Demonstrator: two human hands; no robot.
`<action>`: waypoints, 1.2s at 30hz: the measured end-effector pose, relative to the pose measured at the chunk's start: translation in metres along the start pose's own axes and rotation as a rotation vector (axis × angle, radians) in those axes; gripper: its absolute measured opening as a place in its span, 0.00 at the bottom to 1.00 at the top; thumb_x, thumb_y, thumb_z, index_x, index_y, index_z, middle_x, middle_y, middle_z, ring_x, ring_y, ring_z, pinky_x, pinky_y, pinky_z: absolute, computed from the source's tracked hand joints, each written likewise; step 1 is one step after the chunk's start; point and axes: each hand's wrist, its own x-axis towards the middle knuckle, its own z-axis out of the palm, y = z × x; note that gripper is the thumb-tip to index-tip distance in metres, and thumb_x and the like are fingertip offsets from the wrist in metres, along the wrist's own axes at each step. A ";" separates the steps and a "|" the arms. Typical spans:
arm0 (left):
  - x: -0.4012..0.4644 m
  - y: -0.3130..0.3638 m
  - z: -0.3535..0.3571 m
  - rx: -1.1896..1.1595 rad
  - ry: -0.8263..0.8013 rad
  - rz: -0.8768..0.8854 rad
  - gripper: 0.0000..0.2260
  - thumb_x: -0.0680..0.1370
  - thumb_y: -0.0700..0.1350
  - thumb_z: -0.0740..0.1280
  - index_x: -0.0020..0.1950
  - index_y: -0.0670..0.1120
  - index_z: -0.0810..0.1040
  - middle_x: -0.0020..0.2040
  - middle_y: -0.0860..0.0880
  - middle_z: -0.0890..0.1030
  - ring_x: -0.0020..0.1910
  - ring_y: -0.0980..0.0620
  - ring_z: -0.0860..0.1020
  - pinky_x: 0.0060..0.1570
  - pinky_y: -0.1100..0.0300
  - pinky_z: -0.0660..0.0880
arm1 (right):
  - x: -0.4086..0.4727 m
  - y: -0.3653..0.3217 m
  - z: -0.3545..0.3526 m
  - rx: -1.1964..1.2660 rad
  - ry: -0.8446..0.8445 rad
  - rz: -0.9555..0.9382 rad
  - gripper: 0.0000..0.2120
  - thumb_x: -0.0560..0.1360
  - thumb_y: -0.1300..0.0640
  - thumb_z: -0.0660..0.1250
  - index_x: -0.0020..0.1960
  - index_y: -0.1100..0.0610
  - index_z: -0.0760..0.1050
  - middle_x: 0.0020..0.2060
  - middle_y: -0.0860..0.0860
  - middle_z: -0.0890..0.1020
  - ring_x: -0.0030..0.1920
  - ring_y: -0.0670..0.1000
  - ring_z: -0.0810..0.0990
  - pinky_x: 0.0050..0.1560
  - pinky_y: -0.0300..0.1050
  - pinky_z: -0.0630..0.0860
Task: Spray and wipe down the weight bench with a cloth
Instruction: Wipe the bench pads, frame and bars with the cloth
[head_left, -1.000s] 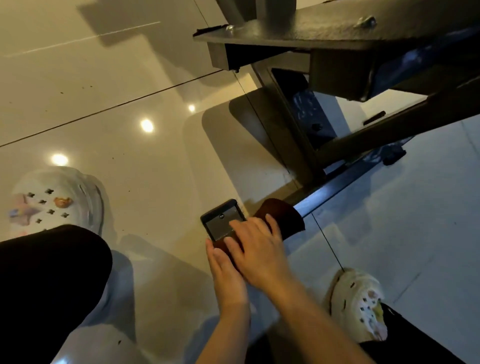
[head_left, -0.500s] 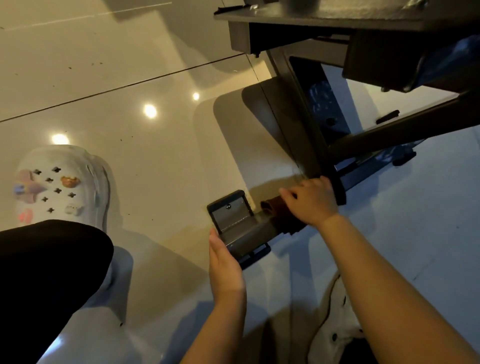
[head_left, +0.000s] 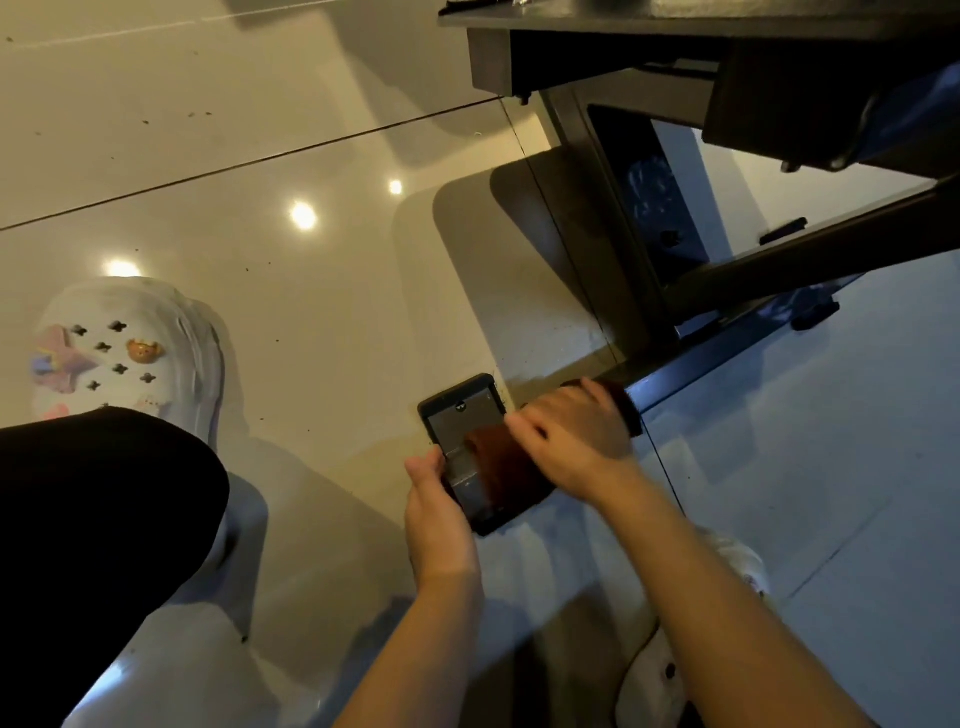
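Note:
I look down at the dark metal frame of the weight bench (head_left: 613, 218), whose floor bar ends in a foot (head_left: 462, 415) with a black end cap. A dark brown cloth (head_left: 504, 467) lies over that foot. My right hand (head_left: 576, 436) presses flat on the cloth, fingers spread over it. The edge of the foot is gripped by my left hand (head_left: 434, 499), thumb on top. The bench's underside (head_left: 675, 31) fills the top right. No spray bottle is in view.
Glossy pale floor tiles (head_left: 311, 291) reflect ceiling lights. My left white clog (head_left: 124, 353) with charms stands at the left, my black-clad knee (head_left: 104, 509) below it. My right clog (head_left: 737, 566) shows partly behind my right forearm. A diagonal frame strut (head_left: 810, 254) crosses at right.
My right hand has slid the cloth back along the floor bar toward the end cap, after pushing it away toward the upright. My left hand stays on the foot's edge.

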 end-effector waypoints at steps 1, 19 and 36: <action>0.000 -0.002 0.000 0.011 -0.019 0.000 0.25 0.80 0.64 0.46 0.65 0.55 0.74 0.63 0.53 0.78 0.64 0.52 0.74 0.70 0.50 0.65 | 0.003 0.020 -0.005 -0.035 0.007 0.030 0.25 0.82 0.42 0.44 0.49 0.49 0.77 0.51 0.47 0.80 0.58 0.48 0.74 0.73 0.52 0.52; -0.002 0.008 -0.015 -0.050 0.017 -0.086 0.19 0.81 0.63 0.50 0.55 0.57 0.78 0.57 0.47 0.81 0.56 0.48 0.79 0.61 0.48 0.74 | -0.023 -0.080 0.050 0.165 0.433 0.161 0.20 0.79 0.44 0.54 0.42 0.52 0.81 0.47 0.51 0.81 0.57 0.53 0.76 0.74 0.56 0.51; -0.010 0.020 -0.048 0.252 -0.197 0.011 0.26 0.83 0.58 0.44 0.74 0.48 0.67 0.72 0.46 0.70 0.71 0.49 0.68 0.73 0.51 0.61 | 0.014 0.032 0.024 0.202 0.451 0.474 0.17 0.79 0.48 0.59 0.47 0.56 0.82 0.62 0.56 0.76 0.73 0.57 0.61 0.74 0.61 0.41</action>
